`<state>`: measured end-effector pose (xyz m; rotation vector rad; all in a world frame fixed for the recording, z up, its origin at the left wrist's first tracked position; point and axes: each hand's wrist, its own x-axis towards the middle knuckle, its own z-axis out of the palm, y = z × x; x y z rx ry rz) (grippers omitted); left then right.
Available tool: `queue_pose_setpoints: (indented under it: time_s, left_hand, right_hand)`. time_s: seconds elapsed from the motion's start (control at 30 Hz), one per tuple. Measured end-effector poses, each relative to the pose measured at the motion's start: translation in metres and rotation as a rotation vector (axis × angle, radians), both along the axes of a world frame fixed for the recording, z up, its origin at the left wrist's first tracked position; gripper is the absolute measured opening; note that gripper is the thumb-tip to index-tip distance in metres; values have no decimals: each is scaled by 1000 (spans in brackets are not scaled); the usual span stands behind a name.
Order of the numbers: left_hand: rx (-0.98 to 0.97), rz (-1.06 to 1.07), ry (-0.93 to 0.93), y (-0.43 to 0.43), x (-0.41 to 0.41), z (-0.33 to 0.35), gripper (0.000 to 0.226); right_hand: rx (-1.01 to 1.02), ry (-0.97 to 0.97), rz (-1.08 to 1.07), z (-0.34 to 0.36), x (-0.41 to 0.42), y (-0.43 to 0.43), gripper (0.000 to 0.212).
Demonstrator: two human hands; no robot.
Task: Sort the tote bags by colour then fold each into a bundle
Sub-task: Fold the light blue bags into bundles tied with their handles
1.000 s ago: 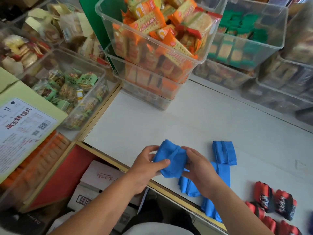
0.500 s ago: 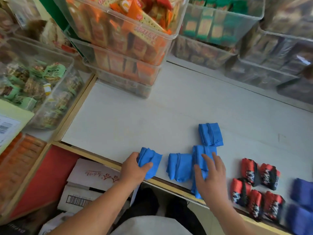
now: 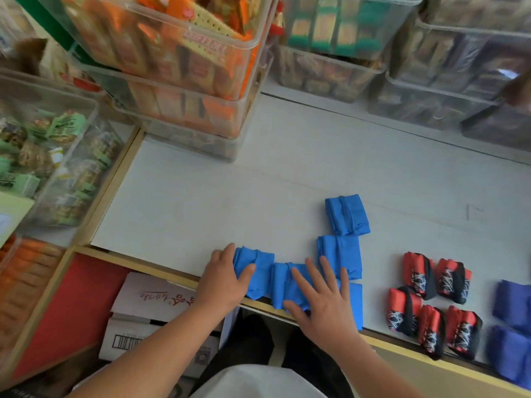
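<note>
**Head view: bundling stage, with the colour groups already set apart.** Light-blue tote bags lie folded near the front edge of the white counter (image 3: 201, 196). The leftmost bundle (image 3: 258, 264) touches the second bundle (image 3: 280, 278) on its right. A third bundle (image 3: 340, 254) lies just beyond these, and a fourth bundle (image 3: 347, 215) is farther back. A fifth light-blue piece (image 3: 355, 305) is partly hidden under the right hand, so its fold cannot be judged. The left hand (image 3: 224, 282) holds the leftmost bundle, with the thumb laid across its top and the fingers curled at its left edge. The right hand (image 3: 321, 305) lies flat with fingers spread, pressing on the second bundle and reaching over the fifth piece. Red-and-black bundles (image 3: 431, 305) form a separate group well to the right. Dark-blue bundles (image 3: 511, 320) sit at the right edge of the frame. Clear snack bins (image 3: 178, 67) stand along the back of the counter. The step in hand appears to be setting down and squaring the light-blue group. The two nearest bundles reach the counter's front lip, so the next move probably calls for sliding them inward before letting go. Soft fabric may also spring open, so a firm press would help, followed by a check of the hidden fifth piece.
</note>
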<state>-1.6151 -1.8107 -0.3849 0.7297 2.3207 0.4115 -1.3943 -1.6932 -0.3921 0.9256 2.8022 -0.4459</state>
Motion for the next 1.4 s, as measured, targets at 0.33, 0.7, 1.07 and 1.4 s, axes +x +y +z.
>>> queue_pose_setpoints:
  time_s: [0.33, 0.7, 1.07, 1.4]
  left_hand:
    - [113, -775, 201, 182, 44, 19, 57]
    - [-25, -798, 286, 224, -6, -18, 45]
    - [41, -770, 262, 154, -10, -15, 53]
    - [35, -869, 130, 117, -8, -21, 52]
  right_hand:
    - [-60, -34, -133, -21, 54, 67, 67]
    - [-119, 29, -185, -40, 67, 66, 73]
    - [-153, 11, -276, -51, 50, 68, 73]
    - [-155, 49, -305, -57, 39, 62, 74]
